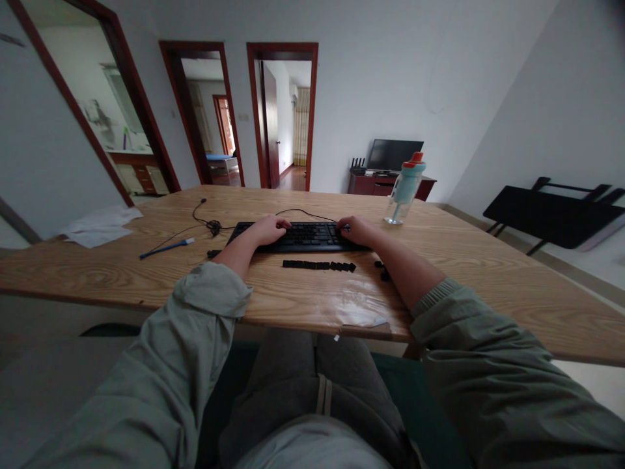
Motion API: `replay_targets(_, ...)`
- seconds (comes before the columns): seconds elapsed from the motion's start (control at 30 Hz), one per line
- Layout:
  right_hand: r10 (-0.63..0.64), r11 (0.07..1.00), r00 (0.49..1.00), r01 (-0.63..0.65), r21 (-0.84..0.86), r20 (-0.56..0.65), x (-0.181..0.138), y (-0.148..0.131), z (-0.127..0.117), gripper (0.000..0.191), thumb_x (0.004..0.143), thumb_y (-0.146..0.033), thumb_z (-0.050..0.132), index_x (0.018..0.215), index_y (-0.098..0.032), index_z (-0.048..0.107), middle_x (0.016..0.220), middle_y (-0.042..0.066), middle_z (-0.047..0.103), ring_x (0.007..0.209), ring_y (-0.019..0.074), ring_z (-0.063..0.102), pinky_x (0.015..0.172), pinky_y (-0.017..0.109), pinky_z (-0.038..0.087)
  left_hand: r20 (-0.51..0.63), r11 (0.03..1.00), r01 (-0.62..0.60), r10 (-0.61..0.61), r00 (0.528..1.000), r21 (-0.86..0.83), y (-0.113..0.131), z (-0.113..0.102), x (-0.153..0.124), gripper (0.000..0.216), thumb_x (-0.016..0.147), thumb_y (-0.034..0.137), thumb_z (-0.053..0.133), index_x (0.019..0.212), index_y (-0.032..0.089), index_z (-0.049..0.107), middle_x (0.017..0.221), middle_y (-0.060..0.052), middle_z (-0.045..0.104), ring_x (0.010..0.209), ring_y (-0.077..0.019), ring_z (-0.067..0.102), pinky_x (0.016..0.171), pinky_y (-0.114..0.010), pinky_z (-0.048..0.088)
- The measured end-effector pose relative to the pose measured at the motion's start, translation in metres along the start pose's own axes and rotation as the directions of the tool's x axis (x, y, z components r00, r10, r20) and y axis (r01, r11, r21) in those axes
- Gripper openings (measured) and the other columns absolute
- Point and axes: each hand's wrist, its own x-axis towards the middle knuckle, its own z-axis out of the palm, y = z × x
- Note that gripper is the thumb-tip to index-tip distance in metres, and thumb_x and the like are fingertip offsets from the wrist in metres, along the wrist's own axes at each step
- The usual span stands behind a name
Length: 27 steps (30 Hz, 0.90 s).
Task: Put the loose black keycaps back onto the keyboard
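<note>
A black keyboard [312,240] lies on the wooden table in front of me. Over its left part, my left hand [270,229] rests with bent fingers closed on the keyboard, thumb near the index finger. My right hand [360,231] is at the keyboard's right part, fingers curled in toward the keys; anything between the fingertips is too small to make out. Just this side of the keyboard, several black keycaps [317,265] lie in a row, those at the right end tilted. More loose keycaps [383,273] sit beside my right forearm, partly hidden by it.
Left of the keyboard are a blue brush [166,248] and a bundled black cable [213,227]. White paper [100,225] lies at the table's left edge. A clear bottle with a red and blue top [405,189] stands at the back right. Clear film [364,312] covers the front edge.
</note>
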Motion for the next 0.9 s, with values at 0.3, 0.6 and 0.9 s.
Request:
replay_targets(0.3, 0.007, 0.999, 0.999, -0.005, -0.04, 0.043, -0.006, -0.006, -0.004, 0.04, 0.086, -0.017, 0.059, 0.123, -0.025, 0.073, 0.112, 0.009, 0.075, 0.099, 0.0257, 0.069, 0.085, 0.03, 0.05, 0.01, 1.0, 0.006, -0.006, 1.0, 0.01, 0.001, -0.001, -0.001, 0.037, 0.082, 0.02, 0.055, 0.115, 0.018, 0.072, 0.115, -0.004, 0.074, 0.103, -0.0174, 0.068, 0.094, -0.024, 0.051)
replay_targets(0.6, 0.006, 0.991, 0.999, 0.001, -0.131, 0.05, -0.012, -0.014, -0.006, 0.04, 0.089, -0.022, 0.06, 0.126, -0.026, 0.071, 0.114, 0.011, 0.075, 0.099, 0.0262, 0.07, 0.089, 0.03, 0.05, 0.01, 0.999, -0.006, 0.005, 1.0, 0.033, 0.004, -0.003, -0.004, 0.036, 0.083, 0.022, 0.055, 0.114, 0.018, 0.072, 0.114, -0.005, 0.074, 0.101, -0.0178, 0.068, 0.093, -0.025, 0.051)
replay_targets(0.9, 0.004, 0.992, 0.999, 0.001, -0.127, 0.035, -0.015, -0.013, -0.005, 0.042, 0.088, -0.019, 0.056, 0.127, -0.025, 0.071, 0.115, 0.011, 0.075, 0.099, 0.0268, 0.07, 0.083, 0.03, 0.051, 0.028, 0.999, -0.009, 0.008, 1.0, 0.048, 0.005, -0.004, -0.003, 0.037, 0.082, 0.022, 0.055, 0.114, 0.019, 0.073, 0.114, -0.005, 0.074, 0.102, -0.0191, 0.068, 0.093, -0.026, 0.05)
